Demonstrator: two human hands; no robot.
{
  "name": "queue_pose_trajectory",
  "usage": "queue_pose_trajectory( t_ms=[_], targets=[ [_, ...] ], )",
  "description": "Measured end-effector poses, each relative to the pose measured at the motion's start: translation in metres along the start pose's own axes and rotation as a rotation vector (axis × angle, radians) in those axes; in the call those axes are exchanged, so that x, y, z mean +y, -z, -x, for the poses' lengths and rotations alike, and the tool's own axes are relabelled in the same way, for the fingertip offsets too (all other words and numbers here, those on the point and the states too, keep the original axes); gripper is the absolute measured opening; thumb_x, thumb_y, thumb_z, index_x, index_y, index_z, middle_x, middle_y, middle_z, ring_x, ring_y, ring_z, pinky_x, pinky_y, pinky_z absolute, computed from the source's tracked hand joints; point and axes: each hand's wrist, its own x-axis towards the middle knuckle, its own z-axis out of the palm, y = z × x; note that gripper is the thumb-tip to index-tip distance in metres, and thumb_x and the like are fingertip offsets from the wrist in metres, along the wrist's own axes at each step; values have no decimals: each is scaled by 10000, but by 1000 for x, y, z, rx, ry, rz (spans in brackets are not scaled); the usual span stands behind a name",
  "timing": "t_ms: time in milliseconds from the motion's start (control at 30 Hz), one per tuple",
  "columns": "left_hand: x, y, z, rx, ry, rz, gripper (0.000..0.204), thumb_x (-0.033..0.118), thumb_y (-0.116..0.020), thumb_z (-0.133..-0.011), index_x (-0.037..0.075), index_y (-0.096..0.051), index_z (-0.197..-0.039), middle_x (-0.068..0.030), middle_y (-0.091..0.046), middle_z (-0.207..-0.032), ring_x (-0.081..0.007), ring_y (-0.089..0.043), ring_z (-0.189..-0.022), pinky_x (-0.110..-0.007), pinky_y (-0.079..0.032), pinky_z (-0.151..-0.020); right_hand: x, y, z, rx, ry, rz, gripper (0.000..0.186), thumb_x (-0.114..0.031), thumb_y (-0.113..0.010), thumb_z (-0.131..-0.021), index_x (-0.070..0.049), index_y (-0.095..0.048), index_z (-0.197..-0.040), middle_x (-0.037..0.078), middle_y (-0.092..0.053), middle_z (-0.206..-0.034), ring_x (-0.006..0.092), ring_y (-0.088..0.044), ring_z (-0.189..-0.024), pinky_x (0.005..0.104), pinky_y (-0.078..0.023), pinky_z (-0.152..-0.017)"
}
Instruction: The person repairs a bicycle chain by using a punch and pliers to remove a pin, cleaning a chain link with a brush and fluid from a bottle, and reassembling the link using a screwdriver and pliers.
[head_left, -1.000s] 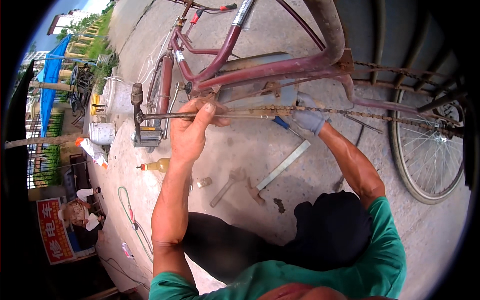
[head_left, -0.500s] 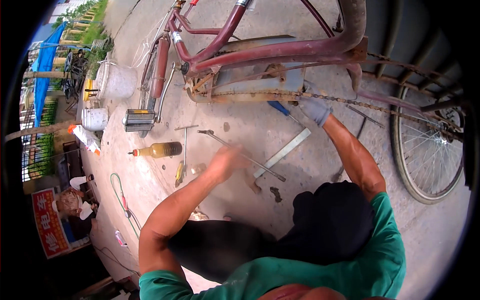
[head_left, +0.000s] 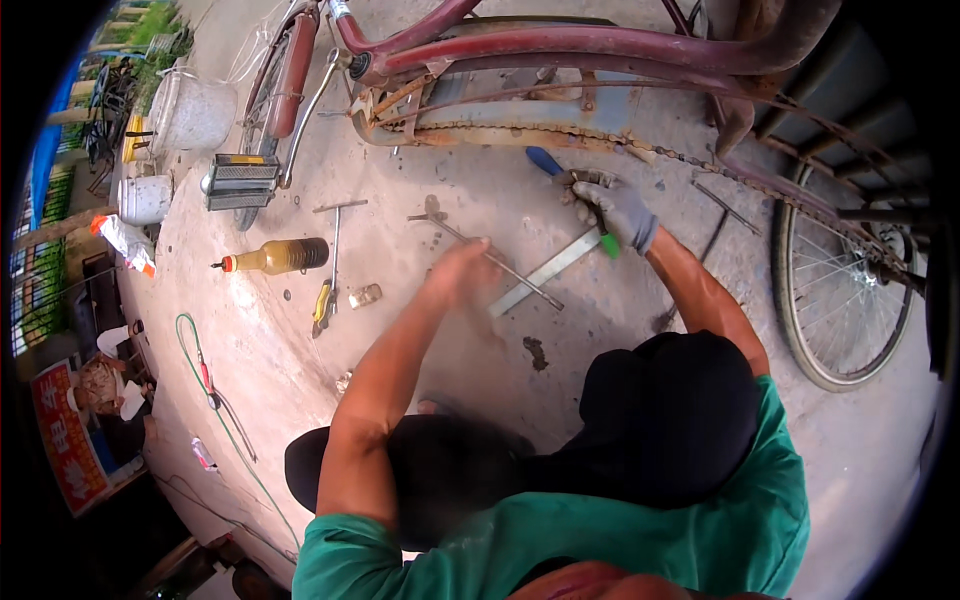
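Note:
My left hand (head_left: 462, 272), bare and blurred, is closed around a long, thin metal wrench (head_left: 525, 285) that slants across it above the concrete. In my right hand (head_left: 625, 212), which wears a grey-white work glove, is a tool with a green and black handle (head_left: 610, 243); its working end is hidden by the fingers. By these gloved fingertips a blue screwdriver handle (head_left: 543, 160) shows, its shaft mostly covered. A flat pale metal strip (head_left: 548, 272) lies between my hands. Beyond them, a dark red bicycle frame (head_left: 560, 50) lies over, its rusty chain (head_left: 560, 130) hanging along the open chain case.
On the ground at left are a bottle of yellowish liquid (head_left: 275, 257), a T-handle wrench (head_left: 337, 240), a yellow-handled tool (head_left: 322, 305) and a green cord (head_left: 230, 440). White buckets (head_left: 195, 110) stand farther off. A bicycle wheel (head_left: 850, 280) is at right; a person sits far left.
My right hand has come away from the chain, and the green-handled tool now shows in it. My left hand stays with the long wrench. The view has shifted, moving the bicycle upward.

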Motion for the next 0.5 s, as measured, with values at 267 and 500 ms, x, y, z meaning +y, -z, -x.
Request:
queue_pose_trajectory(
  t_ms=[267, 500],
  targets=[
    [-3, -2, 0, -22, 4, 132, 219, 256, -648, -1021, 39, -647, -996, -136, -730, -944, -235, -673, -781, -373, -556, -728, 38, -3, 23, -75, -215, -168, 341, -61, -487, -1023, 29, -637, -1316, 49, -710, -1008, 47, -553, -661, 201, -455, -590],
    [1, 11, -1, -32, -39, 100, 223, 264, -652, -1015, 42, -636, -1009, -141, -727, -965, -251, -686, -822, -385, -566, -747, 47, -7, 16, -55, -286, 25, 311, -82, -550, -1009, 19, -652, -1285, 52, -716, -963, 55, -585, -692, 201, -478, -600]
  ],
)
